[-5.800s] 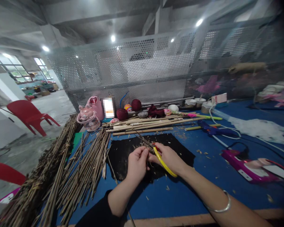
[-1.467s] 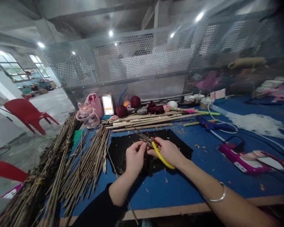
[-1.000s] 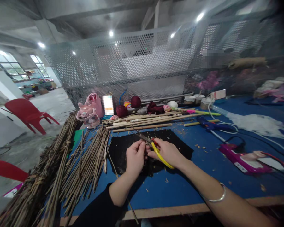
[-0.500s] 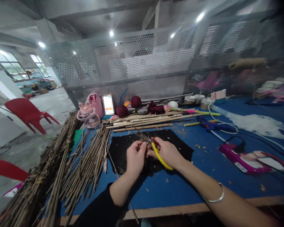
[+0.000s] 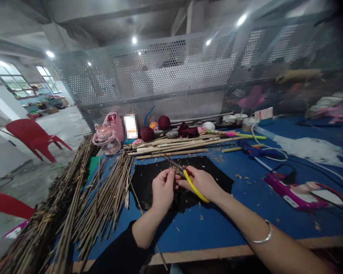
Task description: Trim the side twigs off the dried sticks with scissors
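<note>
My right hand [image 5: 201, 183] is closed round a pair of scissors [image 5: 193, 186] with a yellow handle; red shows near the pivot. Their dark blades point up and left, past my left fingertips. My left hand [image 5: 163, 189] is closed, thumb against fingers, on a small brown twiggy piece [image 5: 180, 173] just below the blades. The right fingertips also touch or nearly touch this piece; its exact shape is partly hidden by the fingers. Both hands are over a black cloth [image 5: 217, 171] lying on the blue tabletop [image 5: 205, 232].
Many thin sticks [image 5: 108, 194] lie left of the cloth, beside a thick twig bundle [image 5: 45, 213]. Bamboo rods [image 5: 174, 152] and yarn balls [image 5: 164, 122] line the back. At right are a blue glue gun [image 5: 255, 150], a purple power strip [image 5: 291, 194] and cables.
The hands stay in nearly the same place. My left thumb has shifted slightly, and more of the brown piece shows between the hands. The scissors have tilted a little.
</note>
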The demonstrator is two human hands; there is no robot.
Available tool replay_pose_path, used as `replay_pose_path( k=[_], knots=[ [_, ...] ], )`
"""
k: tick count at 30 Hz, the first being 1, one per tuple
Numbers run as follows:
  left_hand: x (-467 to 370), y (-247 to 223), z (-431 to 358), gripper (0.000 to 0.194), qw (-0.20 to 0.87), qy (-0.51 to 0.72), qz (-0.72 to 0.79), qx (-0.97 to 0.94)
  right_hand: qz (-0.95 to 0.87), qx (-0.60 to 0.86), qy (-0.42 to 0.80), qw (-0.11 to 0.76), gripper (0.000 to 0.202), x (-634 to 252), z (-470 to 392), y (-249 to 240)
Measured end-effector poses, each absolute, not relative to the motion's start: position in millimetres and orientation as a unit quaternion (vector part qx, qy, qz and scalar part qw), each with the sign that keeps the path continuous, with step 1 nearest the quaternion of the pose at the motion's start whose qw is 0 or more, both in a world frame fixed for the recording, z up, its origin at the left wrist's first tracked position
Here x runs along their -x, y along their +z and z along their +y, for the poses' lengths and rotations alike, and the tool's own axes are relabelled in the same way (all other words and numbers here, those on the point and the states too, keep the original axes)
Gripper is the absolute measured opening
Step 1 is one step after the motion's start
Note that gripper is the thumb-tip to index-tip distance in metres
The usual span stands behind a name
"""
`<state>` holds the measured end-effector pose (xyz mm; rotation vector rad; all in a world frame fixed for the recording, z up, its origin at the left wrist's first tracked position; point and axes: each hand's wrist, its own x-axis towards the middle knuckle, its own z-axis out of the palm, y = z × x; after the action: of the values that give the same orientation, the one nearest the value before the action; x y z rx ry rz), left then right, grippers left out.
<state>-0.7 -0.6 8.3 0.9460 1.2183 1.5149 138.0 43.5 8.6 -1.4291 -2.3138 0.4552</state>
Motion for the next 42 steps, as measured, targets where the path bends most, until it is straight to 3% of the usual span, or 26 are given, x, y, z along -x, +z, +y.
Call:
replay_pose_path(
  k=[4, 17, 30, 42],
  knots=[
    [2, 8, -1, 0.026, 0.467, 0.62, 0.491, -0.395, -0.844, 0.471, 0.158, 0.203, 0.044, -137, 41, 8],
    [-1, 5, -2, 0.029, 0.455, 0.607, 0.505, -0.412, -0.831, 0.483, 0.163, 0.223, 0.034, -134, 39, 9],
    [2, 10, -3, 0.029, 0.44, 0.622, 0.51, -0.4, -0.827, 0.506, 0.153, 0.19, 0.033, -134, 39, 15],
    [6, 6, 1, 0.022, 0.364, 0.62, 0.538, -0.44, -0.847, 0.477, 0.144, 0.186, 0.041, -137, 39, 11]
  ],
)
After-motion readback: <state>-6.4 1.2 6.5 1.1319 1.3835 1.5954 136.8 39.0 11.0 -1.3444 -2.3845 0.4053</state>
